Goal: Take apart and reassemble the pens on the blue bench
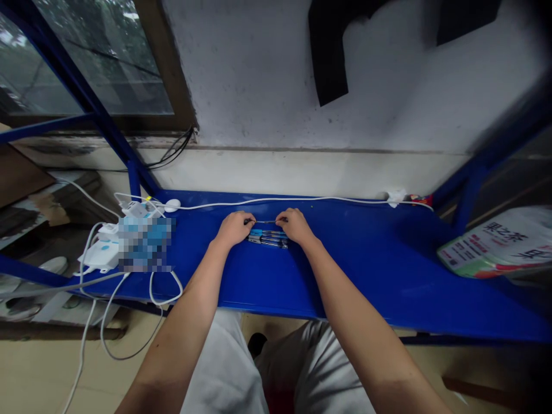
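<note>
My left hand (235, 227) and my right hand (295, 226) pinch the two ends of a slim pen (265, 222), held level between them just above the blue table. Below it, toward me, several pens (268, 237) lie side by side in a row, some with light blue parts and others clear and dark. The fingers of both hands are closed, and they cover the pen's ends. My right fingertips are close to the right ends of the row.
White power strips and cables (101, 248) crowd the left end of the blue table (357, 264). A white cable (241, 202) runs along the back edge. At the right stands a printed plastic package (500, 241); crumpled white tissue (395, 198) lies at the back right. Blue posts rise at both ends.
</note>
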Tool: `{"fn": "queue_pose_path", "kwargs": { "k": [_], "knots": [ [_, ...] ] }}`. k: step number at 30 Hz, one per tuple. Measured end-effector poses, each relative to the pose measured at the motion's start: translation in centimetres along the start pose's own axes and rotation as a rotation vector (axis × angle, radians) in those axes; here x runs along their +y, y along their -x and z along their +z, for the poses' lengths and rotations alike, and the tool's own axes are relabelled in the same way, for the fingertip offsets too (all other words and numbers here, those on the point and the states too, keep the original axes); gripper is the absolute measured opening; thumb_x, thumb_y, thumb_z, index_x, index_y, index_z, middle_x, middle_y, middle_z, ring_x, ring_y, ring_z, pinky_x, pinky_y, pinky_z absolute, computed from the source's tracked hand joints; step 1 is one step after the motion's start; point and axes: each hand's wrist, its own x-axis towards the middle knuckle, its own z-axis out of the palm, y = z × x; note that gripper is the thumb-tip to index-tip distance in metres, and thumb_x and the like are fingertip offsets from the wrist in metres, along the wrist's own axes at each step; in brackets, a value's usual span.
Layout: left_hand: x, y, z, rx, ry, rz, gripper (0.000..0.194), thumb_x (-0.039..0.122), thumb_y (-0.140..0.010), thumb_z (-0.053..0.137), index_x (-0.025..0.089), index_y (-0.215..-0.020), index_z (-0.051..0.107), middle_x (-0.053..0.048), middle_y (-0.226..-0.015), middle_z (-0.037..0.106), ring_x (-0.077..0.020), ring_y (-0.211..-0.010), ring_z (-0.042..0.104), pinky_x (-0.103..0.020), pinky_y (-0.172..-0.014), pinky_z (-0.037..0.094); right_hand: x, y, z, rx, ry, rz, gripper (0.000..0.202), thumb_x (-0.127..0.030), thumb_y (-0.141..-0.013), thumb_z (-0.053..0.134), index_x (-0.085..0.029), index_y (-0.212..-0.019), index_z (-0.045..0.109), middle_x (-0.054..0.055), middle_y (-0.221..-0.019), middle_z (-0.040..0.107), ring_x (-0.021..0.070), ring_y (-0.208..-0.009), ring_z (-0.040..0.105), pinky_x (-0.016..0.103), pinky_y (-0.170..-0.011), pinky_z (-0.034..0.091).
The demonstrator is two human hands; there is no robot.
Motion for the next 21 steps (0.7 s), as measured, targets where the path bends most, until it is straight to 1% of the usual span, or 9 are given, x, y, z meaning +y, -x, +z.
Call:
{"fn": "queue_pose_path", "kwargs": {
  "k": [5,7,9,12,15,18,19,21],
  "knots": [
    [0.2,0.1,-0.1,-0.021,0.007,-0.012,0.019,0.020,-0.088,0.067,0.028,-0.095,0.083,-0.007,-0.102,0.080,-0.0278,-0.093,0.073,-0.040,-0.090,0.055,-0.3,0.1,-0.4,-0.006,-0.089,0.012,0.021,-0.006,-0.086,0.067,-0.022,-0.084,0.080,0.006,-0.088,0.077,0.0204,-0.086,0.065,0.035,-0.091,0.046],
    [0.3,0.0,0.1,-0.035,0.052,0.007,0.019,0.022,-0.089,0.066,0.028,-0.096,0.083,-0.007,-0.103,0.079,-0.0276,-0.095,0.073,-0.041,-0.091,0.055,-0.6,0.1,-0.4,-0.021,-0.123,0.016,0.020,-0.006,-0.086,0.067,-0.021,-0.085,0.080,0.006,-0.090,0.078,0.0202,-0.086,0.066,0.034,-0.089,0.047],
    [0.6,-0.1,0.3,-0.019,0.133,0.028,0.021,0.020,-0.089,0.065,0.026,-0.100,0.082,-0.008,-0.104,0.078,-0.0263,-0.097,0.072,-0.041,-0.093,0.055,-1.0,0.2,-0.5,-0.039,-0.146,0.001,0.018,-0.008,-0.087,0.068,-0.021,-0.087,0.080,0.006,-0.090,0.078,0.0195,-0.085,0.067,0.033,-0.087,0.047],
    [0.8,-0.5,0.7,0.086,0.332,0.020,0.029,0.013,-0.086,0.064,0.021,-0.110,0.078,-0.009,-0.107,0.074,-0.0220,-0.095,0.071,-0.039,-0.094,0.055,-1.6,0.3,-0.6,-0.028,-0.163,-0.017,0.014,-0.011,-0.087,0.068,-0.019,-0.088,0.080,0.006,-0.087,0.077,0.0185,-0.081,0.065,0.031,-0.084,0.047],
    [0.8,-1.0,0.9,0.223,0.603,-0.081,0.035,0.014,-0.081,0.072,0.019,-0.116,0.073,-0.010,-0.109,0.073,-0.0184,-0.090,0.071,-0.038,-0.094,0.054,-2.1,0.4,-1.0,0.020,-0.220,-0.004,0.012,-0.013,-0.087,0.068,-0.019,-0.086,0.078,0.005,-0.085,0.076,0.0175,-0.078,0.064,0.030,-0.080,0.046],
    [0.9,-1.5,1.1,0.379,0.895,-0.237,0.044,0.017,-0.071,0.085,0.018,-0.113,0.070,-0.009,-0.109,0.072,-0.0170,-0.087,0.070,-0.037,-0.090,0.055,-2.5,0.6,-1.2,0.039,-0.319,0.013,0.010,-0.016,-0.087,0.067,-0.019,-0.085,0.077,0.004,-0.084,0.076,0.0172,-0.077,0.065,0.029,-0.076,0.047],
    [1.1,-1.6,1.3,0.420,0.981,-0.275,0.044,0.018,-0.069,0.087,0.017,-0.110,0.069,-0.008,-0.107,0.072,-0.0163,-0.086,0.070,-0.036,-0.088,0.055,-2.6,0.6,-1.1,0.037,-0.348,0.014,0.010,-0.017,-0.088,0.067,-0.019,-0.085,0.076,0.004,-0.083,0.076,0.0172,-0.077,0.065,0.029,-0.076,0.047],
    [1.5,-1.7,1.6,0.455,1.126,-0.313,0.035,0.021,-0.069,0.088,0.016,-0.098,0.069,-0.007,-0.098,0.072,-0.0155,-0.085,0.069,-0.033,-0.084,0.055,-2.8,0.8,-0.9,0.028,-0.393,0.016,0.010,-0.020,-0.088,0.066,-0.019,-0.085,0.075,0.004,-0.082,0.076,0.0170,-0.076,0.065,0.029,-0.074,0.047]
  ]
}}
